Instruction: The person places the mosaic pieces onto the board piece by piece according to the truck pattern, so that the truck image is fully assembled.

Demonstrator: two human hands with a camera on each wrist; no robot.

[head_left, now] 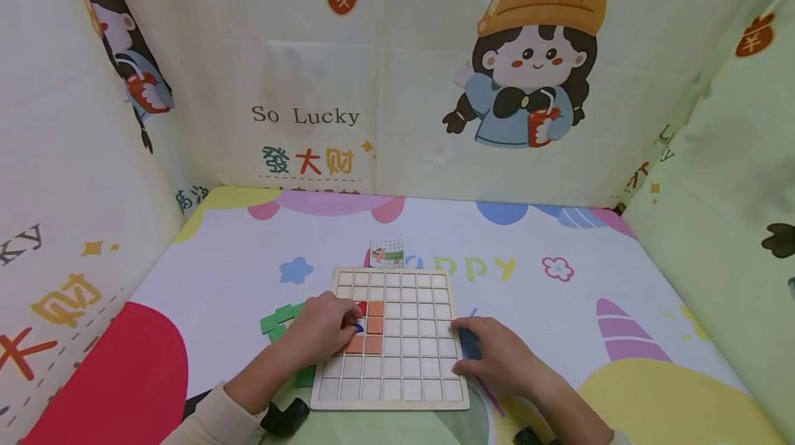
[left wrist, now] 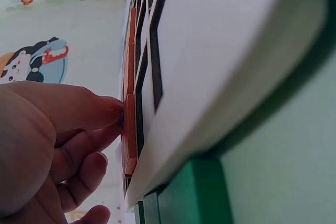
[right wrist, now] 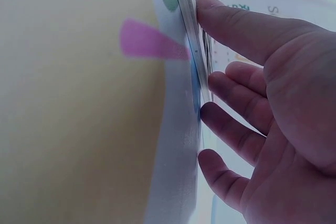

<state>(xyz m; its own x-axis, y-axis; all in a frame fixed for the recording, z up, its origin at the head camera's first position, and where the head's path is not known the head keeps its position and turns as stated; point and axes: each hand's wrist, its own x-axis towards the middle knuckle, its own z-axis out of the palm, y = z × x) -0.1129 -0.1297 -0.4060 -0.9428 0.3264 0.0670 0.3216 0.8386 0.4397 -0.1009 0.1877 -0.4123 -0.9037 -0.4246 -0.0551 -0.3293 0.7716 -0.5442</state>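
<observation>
A pale wooden grid board [head_left: 397, 405] lies on the table, its squares edged by raised strips. Over its left part, my left hand [head_left: 324, 322] pinches a small dark blue piece [head_left: 358, 328] between thumb and finger; most of that piece is hidden. Orange square tiles [head_left: 375, 309] sit in squares beside the fingertips, and a red piece [head_left: 362, 308] shows partly behind the hand. In the left wrist view, the thumb and finger meet close to an orange tile [left wrist: 130, 135]. At the board's right edge, my right hand [head_left: 497, 354] touches the rim with relaxed, spread fingers.
Green tiles [head_left: 284, 314] lie loose left of the board, partly under the left forearm. Behind the board stands a small card [head_left: 387, 253] printed with a coloured grid. Printed cloth walls [head_left: 410, 72] enclose the patterned table at the back and sides.
</observation>
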